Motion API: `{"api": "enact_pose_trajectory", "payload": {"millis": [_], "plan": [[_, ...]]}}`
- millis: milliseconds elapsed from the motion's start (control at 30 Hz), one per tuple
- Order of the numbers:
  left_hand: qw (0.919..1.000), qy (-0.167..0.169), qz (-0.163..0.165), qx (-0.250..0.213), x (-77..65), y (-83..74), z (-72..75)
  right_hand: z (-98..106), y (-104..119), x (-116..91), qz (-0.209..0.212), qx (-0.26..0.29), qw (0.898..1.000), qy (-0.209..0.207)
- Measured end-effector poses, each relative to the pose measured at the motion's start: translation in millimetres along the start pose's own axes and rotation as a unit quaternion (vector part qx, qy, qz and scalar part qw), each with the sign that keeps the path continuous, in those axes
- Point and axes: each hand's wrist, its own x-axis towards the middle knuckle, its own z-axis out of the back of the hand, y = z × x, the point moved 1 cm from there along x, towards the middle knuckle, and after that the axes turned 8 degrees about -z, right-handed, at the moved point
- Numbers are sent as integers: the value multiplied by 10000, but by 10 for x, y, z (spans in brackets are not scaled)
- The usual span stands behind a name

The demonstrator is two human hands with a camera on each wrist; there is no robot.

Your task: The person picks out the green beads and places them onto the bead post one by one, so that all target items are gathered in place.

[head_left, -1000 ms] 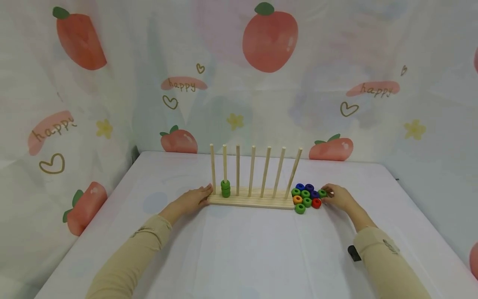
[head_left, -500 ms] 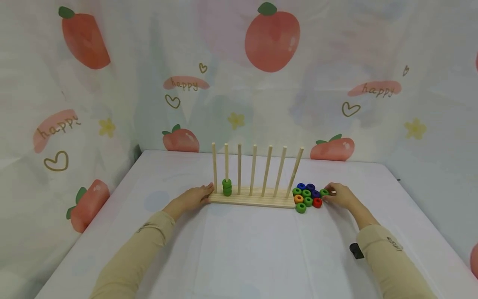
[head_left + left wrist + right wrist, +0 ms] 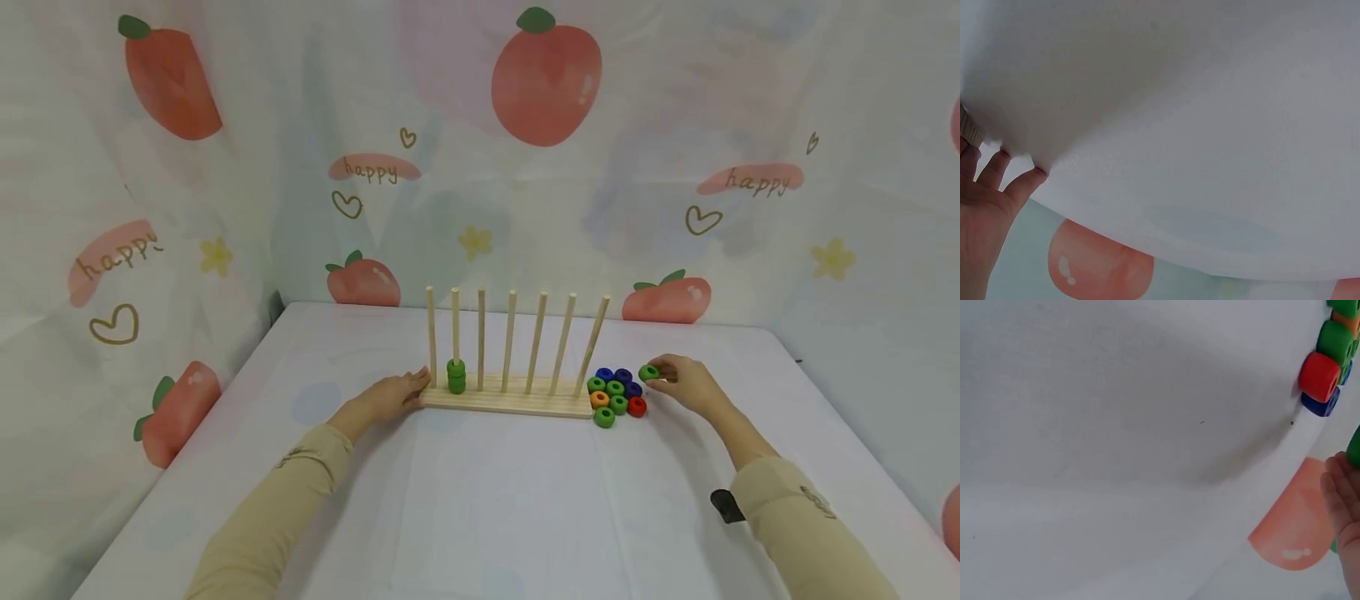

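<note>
Between thumb and fingers, my right hand (image 3: 686, 383) pinches a green ring bead (image 3: 649, 373), held up at the right of a cluster of beads; its edge also shows in the right wrist view. My left hand (image 3: 390, 397) rests against the left end of a wooden peg stand (image 3: 510, 402), fingers fairly straight. In the left wrist view its fingertips (image 3: 1041, 172) reach the table, with one finger by the wood. Several upright pegs stand in a row on the base. The second peg from the left carries a small stack of green beads (image 3: 456, 377).
Beside the stand's right end lie loose beads: several green, a red one (image 3: 637, 407), an orange one (image 3: 599, 400) and blue or purple ones (image 3: 622, 377). A black object (image 3: 726, 506) sits near the right sleeve. Fruit-printed cloth (image 3: 420, 208) hangs behind the white table (image 3: 495, 500).
My right hand has lifted the green bead from beside the cluster, up off the table. The left hand stays at the stand's end. The view has shifted slightly.
</note>
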Motion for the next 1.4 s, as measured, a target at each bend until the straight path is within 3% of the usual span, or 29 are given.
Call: {"api": "enact_pose_trajectory", "payload": {"millis": [200,433,700,1033,1400], "plan": [[9999,40,127,39,-1,5,15,23,167,-62,440,228,9972,-566],[9997,100,178,-150,-8,-1,15,84,408,-187,1042,277,9907,-824],[9998,4,136,-122,9,18,11,31,686,-272,1943,561,9694,-1393],[9997,64,165,-188,2,23,17,-49,1088,-247,2707,778,9476,-1509],[9997,47,183,-180,-4,5,19,-104,1423,-192,2982,1048,9359,-1556]]}}
